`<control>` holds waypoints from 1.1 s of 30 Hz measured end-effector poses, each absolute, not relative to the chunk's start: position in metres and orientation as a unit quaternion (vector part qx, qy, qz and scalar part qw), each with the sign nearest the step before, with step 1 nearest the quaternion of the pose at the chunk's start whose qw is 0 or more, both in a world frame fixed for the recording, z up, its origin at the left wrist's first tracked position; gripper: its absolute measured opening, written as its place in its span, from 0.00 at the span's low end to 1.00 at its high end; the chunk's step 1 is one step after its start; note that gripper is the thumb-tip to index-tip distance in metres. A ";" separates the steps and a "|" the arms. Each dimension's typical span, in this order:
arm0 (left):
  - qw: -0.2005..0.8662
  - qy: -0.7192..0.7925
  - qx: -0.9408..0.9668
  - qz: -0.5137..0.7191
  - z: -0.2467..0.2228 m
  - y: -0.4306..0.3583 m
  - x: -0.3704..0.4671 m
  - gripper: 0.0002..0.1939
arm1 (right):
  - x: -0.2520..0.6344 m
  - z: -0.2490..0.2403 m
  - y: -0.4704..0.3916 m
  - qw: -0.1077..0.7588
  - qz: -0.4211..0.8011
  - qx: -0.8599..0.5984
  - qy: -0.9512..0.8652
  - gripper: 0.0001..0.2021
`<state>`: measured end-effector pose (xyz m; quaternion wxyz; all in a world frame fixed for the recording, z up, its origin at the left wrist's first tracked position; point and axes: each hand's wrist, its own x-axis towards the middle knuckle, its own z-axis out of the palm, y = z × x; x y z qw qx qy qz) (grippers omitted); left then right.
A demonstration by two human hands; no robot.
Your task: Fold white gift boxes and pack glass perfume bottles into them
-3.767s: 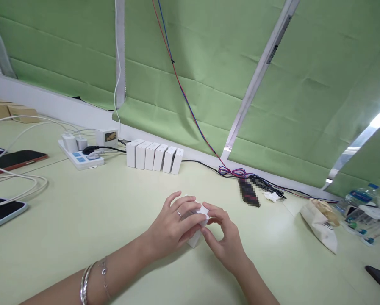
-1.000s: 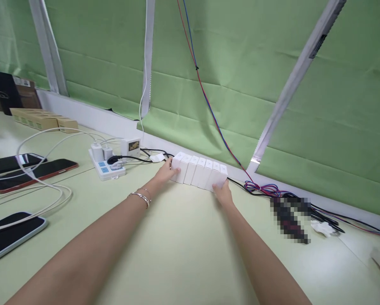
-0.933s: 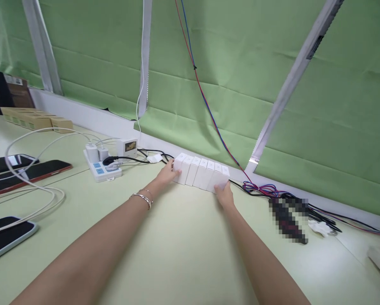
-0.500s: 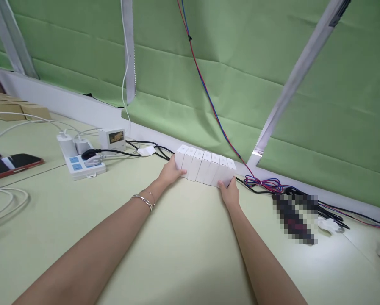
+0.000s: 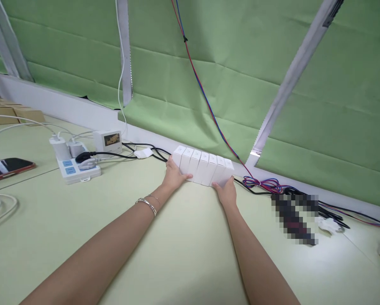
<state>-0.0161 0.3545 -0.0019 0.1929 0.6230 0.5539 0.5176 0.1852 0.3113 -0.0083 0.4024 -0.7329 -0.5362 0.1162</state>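
Green blinds (image 5: pixel 234 93) fill the wall above a pale work table (image 5: pixel 177 254), where a person reaches forward with both bare arms. A white sill (image 5: pixel 150 137) runs along the table's far edge, and a red-and-blue pair of cables (image 5: pixel 198 84) drops down the blinds to a looped coil beside it. Just in front of the sill, near the middle of the view, seven white boxes (image 5: pixel 200 167) stand side by side in a row on the table. To the right lies a dark object (image 5: pixel 293 224), its details pixelated; to the left sits a white power strip (image 5: pixel 90 174) with several plugs in it. The left hand (image 5: pixel 175 173) grips the row's left end, fingers bent around the side and thumb on the front. The right hand (image 5: pixel 227 192) clasps the opposite end, its thumb on the front too, its other fingers mostly hidden. A red-edged phone (image 5: pixel 12 167) lies at far left. Behind the strip stands a small white device (image 5: pixel 109 144) with a picture on its face. Silvery bracelets (image 5: pixel 147 205) circle the left wrist.
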 end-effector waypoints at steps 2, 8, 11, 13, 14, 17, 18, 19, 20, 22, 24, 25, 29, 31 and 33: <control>0.188 0.559 0.630 0.505 0.000 0.355 -0.021 0.55 | 0.185 -0.008 0.311 0.409 0.124 -0.730 -0.533 0.35; 0.170 0.617 0.627 0.444 0.009 0.348 -0.041 0.37 | 0.191 -0.012 0.311 0.452 0.174 -0.706 -0.516 0.33; 0.144 0.653 0.616 0.417 0.013 0.337 -0.043 0.24 | 0.196 -0.013 0.304 0.479 0.205 -0.690 -0.502 0.23; 0.130 0.672 0.607 0.404 0.016 0.327 -0.043 0.19 | 0.199 -0.013 0.293 0.495 0.219 -0.683 -0.491 0.18; 0.126 0.680 0.603 0.399 0.017 0.320 -0.043 0.18 | 0.200 -0.013 0.284 0.502 0.223 -0.680 -0.485 0.17; 0.122 0.694 0.600 0.379 0.022 0.295 -0.046 0.16 | 0.201 -0.013 0.253 0.514 0.232 -0.671 -0.481 0.16; 0.123 0.697 0.602 0.370 0.024 0.284 -0.048 0.16 | 0.200 -0.014 0.241 0.515 0.235 -0.668 -0.483 0.16; 0.124 0.699 0.605 0.361 0.027 0.272 -0.050 0.16 | 0.199 -0.014 0.229 0.514 0.239 -0.665 -0.487 0.16; 0.127 0.699 0.609 0.351 0.029 0.259 -0.051 0.16 | 0.197 -0.014 0.217 0.511 0.242 -0.662 -0.492 0.16; 0.132 0.695 0.625 0.330 0.034 0.231 -0.050 0.16 | 0.191 -0.014 0.192 0.504 0.251 -0.651 -0.509 0.18; 0.140 0.682 0.648 0.309 0.036 0.199 -0.045 0.17 | 0.180 -0.014 0.167 0.498 0.261 -0.634 -0.532 0.24; 0.146 0.673 0.660 0.300 0.036 0.182 -0.040 0.17 | 0.173 -0.014 0.155 0.495 0.268 -0.621 -0.545 0.28; 0.190 0.622 0.707 0.276 0.031 0.119 -0.014 0.18 | 0.145 -0.013 0.106 0.494 0.310 -0.551 -0.598 0.45; 0.226 0.577 0.736 0.271 0.036 0.092 -0.003 0.13 | 0.136 -0.010 0.086 0.505 0.327 -0.518 -0.609 0.47; 0.256 0.531 0.763 0.264 0.051 0.069 0.002 0.08 | 0.132 -0.006 0.073 0.525 0.329 -0.503 -0.602 0.44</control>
